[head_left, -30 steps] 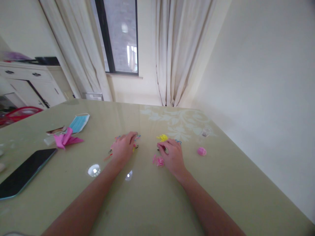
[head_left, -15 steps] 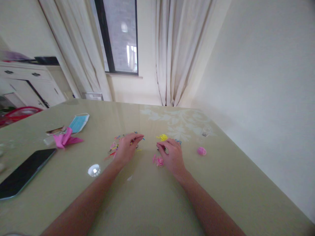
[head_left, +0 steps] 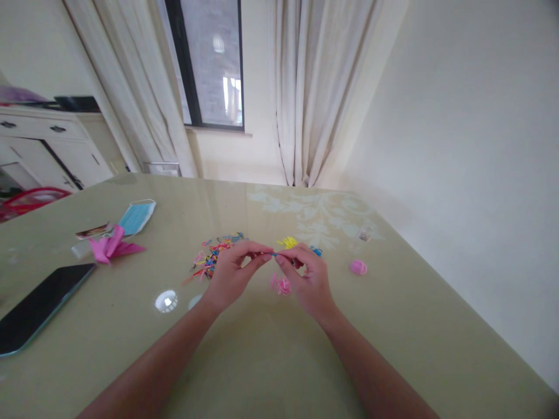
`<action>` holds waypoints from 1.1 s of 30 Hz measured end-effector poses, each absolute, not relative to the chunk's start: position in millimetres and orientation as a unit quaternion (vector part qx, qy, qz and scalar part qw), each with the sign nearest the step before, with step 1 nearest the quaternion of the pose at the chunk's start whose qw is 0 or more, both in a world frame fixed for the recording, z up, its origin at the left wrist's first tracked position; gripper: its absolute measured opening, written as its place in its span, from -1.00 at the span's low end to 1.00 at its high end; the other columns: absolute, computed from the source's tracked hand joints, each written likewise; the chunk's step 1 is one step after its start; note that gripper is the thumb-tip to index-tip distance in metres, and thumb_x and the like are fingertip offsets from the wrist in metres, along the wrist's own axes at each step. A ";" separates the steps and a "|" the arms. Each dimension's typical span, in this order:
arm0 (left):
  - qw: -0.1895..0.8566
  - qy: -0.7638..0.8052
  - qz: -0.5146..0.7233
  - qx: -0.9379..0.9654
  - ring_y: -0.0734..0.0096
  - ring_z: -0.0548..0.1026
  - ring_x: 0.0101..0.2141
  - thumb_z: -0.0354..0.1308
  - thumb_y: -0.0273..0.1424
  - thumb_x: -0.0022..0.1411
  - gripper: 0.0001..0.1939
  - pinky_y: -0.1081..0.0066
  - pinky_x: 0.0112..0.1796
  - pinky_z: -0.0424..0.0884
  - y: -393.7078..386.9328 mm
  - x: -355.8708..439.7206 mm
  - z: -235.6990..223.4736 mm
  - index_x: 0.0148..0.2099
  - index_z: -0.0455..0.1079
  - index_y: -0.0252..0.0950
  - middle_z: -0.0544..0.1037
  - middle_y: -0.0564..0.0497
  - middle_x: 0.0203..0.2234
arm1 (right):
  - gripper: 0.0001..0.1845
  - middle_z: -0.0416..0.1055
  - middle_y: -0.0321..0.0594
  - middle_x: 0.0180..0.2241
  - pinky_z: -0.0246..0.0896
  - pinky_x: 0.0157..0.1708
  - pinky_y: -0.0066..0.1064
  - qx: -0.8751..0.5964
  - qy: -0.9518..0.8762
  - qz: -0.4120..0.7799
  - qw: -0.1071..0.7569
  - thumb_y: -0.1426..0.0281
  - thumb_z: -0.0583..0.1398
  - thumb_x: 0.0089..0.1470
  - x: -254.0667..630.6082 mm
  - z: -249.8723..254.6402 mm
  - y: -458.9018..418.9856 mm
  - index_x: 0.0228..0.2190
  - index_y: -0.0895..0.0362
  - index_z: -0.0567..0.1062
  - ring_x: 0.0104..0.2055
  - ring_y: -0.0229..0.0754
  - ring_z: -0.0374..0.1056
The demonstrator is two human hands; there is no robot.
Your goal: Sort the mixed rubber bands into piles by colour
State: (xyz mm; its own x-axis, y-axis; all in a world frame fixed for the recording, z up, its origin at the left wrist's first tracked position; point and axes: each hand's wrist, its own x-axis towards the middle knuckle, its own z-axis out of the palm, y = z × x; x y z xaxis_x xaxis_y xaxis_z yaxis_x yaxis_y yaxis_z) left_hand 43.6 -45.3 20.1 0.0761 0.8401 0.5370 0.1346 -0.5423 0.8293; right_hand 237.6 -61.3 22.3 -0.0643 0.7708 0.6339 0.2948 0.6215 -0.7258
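Note:
A tiny blue rubber band (head_left: 273, 254) is pinched between the fingertips of my left hand (head_left: 230, 272) and my right hand (head_left: 309, 280), which meet just above the table. A mixed-colour pile of small rubber bands (head_left: 212, 257) lies behind and left of my left hand, which covers part of it. Around my right hand are a yellow heap of bands (head_left: 288, 242), a blue heap (head_left: 315, 251) partly behind the knuckles, and a pink heap (head_left: 283, 286) below the fingers. Dark bits show under my right fingers, too hidden to name.
On the glossy table (head_left: 271, 361) lie a black phone (head_left: 43, 299), pink folded paper (head_left: 114, 247), a blue face mask (head_left: 137, 217) and a shiny white round object (head_left: 166, 301) at left. A pink ball-like bundle (head_left: 358, 267) and a small clear item (head_left: 365, 235) sit at right.
My left hand has moved right, away from the mixed pile, carrying the blue band. Its fingertips now meet those of my right hand, and more of the pile shows.

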 end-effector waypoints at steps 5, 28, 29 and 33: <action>0.418 0.317 0.576 0.627 0.36 0.64 -0.32 0.46 -0.21 0.24 -0.81 0.42 -0.24 0.55 -49.5 45.1 29.6 -0.24 0.71 -0.22 0.73 -0.05 -0.36 | -0.80 0.46 -0.29 -0.46 0.22 -0.36 -0.38 -0.361 -0.689 0.274 0.566 0.32 0.30 0.33 238.3 32.6 -67.3 -0.33 0.07 0.69 -0.40 -0.22 0.33; 0.105 0.540 0.368 0.750 0.11 0.58 -0.21 0.18 -0.30 0.40 -0.80 0.13 -0.06 0.45 -28.6 23.2 8.8 -0.17 0.64 -0.20 0.69 -0.09 -0.24 | -0.67 0.68 -0.14 -0.35 0.39 -0.28 -0.27 -0.496 -0.613 0.336 0.515 0.07 0.40 0.09 311.6 31.0 -20.2 -0.31 0.07 0.78 -0.31 -0.07 0.52; 0.070 0.554 0.323 0.764 0.04 0.59 -0.13 0.18 -0.32 0.39 -0.80 0.09 0.00 0.44 -25.3 18.8 5.2 -0.19 0.64 -0.19 0.69 -0.11 -0.20 | -0.67 0.70 -0.12 -0.33 0.41 -0.26 -0.24 -0.527 -0.610 0.307 0.505 0.08 0.39 0.09 322.6 27.2 -13.9 -0.30 0.08 0.78 -0.30 -0.04 0.54; 0.031 0.583 0.190 0.789 -0.10 0.59 -0.05 0.23 -0.33 0.35 -0.84 0.03 0.01 0.43 -18.1 6.0 -4.6 -0.19 0.65 -0.20 0.68 -0.16 -0.15 | -0.78 0.70 -0.10 -0.40 0.41 -0.29 -0.20 -0.633 -0.628 0.170 0.419 0.22 0.36 0.10 348.0 9.3 0.9 -0.37 0.07 0.79 -0.36 0.01 0.56</action>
